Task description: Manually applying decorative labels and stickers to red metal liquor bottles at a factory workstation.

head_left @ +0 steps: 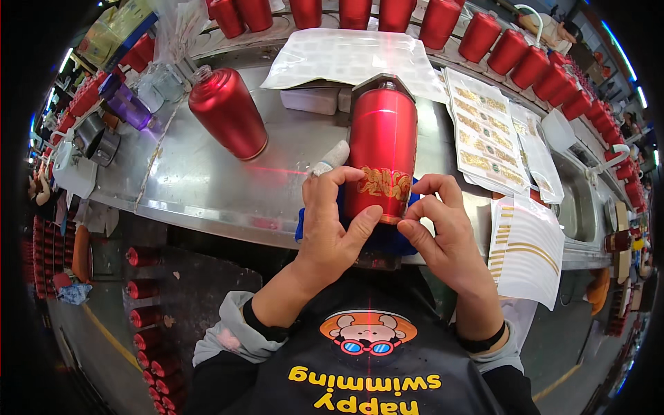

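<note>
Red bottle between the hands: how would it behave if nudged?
The red bottle may roll sideways, its body being round, though the blue piece by its base might check it. Probably slippery, given the glossy highlights. Seems stiff: no visible dent under the left fingers.

- A red bottle (384,131) with a gold pattern lies in a dark stand (360,88), neck to the far side.
- The left hand (328,221) touches its left side, thumb and finger apart; another finger wears a white cover (332,158).
- The right hand (446,235) has bent fingers at its near right edge.
- Another red bottle (228,114) stands to the left on the metal table (200,176).
- Gold decal sheets (487,131) lie right.
</note>
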The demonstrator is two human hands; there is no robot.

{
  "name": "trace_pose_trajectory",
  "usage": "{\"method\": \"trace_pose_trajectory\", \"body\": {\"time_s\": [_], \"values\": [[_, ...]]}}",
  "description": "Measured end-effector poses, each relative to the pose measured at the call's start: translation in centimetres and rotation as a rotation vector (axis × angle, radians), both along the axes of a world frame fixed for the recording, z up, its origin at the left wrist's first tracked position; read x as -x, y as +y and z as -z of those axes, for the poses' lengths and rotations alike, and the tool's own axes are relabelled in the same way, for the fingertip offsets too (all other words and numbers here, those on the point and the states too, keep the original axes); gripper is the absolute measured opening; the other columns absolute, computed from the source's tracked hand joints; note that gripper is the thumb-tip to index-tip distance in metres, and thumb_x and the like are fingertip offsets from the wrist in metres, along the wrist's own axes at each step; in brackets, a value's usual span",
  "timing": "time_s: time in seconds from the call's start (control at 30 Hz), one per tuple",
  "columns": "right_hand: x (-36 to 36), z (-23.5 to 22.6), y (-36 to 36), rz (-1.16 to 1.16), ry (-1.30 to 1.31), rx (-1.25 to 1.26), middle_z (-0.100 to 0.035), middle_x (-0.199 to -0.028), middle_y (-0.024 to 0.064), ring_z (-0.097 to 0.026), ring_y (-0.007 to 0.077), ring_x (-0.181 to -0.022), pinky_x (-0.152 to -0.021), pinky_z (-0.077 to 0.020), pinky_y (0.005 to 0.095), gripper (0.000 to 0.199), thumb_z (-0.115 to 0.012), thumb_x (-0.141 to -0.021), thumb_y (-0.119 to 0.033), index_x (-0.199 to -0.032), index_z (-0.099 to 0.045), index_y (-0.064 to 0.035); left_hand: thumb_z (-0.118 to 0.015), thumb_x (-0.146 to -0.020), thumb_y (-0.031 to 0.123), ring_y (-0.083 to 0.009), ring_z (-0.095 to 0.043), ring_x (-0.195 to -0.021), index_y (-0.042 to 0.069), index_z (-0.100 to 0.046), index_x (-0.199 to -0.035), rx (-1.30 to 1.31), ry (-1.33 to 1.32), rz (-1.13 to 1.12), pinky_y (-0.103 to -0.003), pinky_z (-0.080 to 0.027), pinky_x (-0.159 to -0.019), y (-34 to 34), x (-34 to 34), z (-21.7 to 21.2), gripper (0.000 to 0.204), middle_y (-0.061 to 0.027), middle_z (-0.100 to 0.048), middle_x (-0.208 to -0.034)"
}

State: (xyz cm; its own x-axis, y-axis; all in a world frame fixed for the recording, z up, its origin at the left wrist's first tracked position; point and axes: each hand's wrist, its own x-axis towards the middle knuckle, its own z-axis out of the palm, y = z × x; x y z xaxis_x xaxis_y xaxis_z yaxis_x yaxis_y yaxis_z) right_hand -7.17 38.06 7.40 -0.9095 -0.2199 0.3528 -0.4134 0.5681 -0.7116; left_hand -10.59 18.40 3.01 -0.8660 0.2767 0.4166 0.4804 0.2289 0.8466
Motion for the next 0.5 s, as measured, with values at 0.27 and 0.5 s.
{"method": "trace_pose_trajectory", "body": {"time_s": [0.27, 0.5], "values": [[0.1, 0.74, 0.27, 0.027, -0.04, 0.027, -0.05, -0.107, 0.0154, -0.048, 0.0314, -0.104, -0.091, -0.0384, 0.0383, 0.015, -0.072, -0.082, -0.013, -0.084, -0.06, -0.0038, -0.059, -0.094, 0.014, -0.022, -0.039, -0.129, 0.003, -0.04, -0.126, -0.035, -0.032, 0.022, -0.035, -0.034, -0.106, -0.19, 0.08, 0.23, 0.039, -0.0198, -0.033, -0.145], [0.19, 1.07, 0.47, 0.029, -0.07, 0.064, -0.05, -0.107, 0.0157, -0.049, 0.0323, -0.105, -0.09, -0.0402, 0.0386, 0.015, -0.071, -0.082, -0.013, -0.084, -0.06, -0.0032, -0.06, -0.093, 0.014, -0.0222, -0.039, -0.128, 0.003, -0.04, -0.126, -0.019, -0.046, 0.006, -0.035, -0.032, -0.107, 0.01, -0.06, 0.24, 0.04, -0.0188, -0.034, -0.143]]}}
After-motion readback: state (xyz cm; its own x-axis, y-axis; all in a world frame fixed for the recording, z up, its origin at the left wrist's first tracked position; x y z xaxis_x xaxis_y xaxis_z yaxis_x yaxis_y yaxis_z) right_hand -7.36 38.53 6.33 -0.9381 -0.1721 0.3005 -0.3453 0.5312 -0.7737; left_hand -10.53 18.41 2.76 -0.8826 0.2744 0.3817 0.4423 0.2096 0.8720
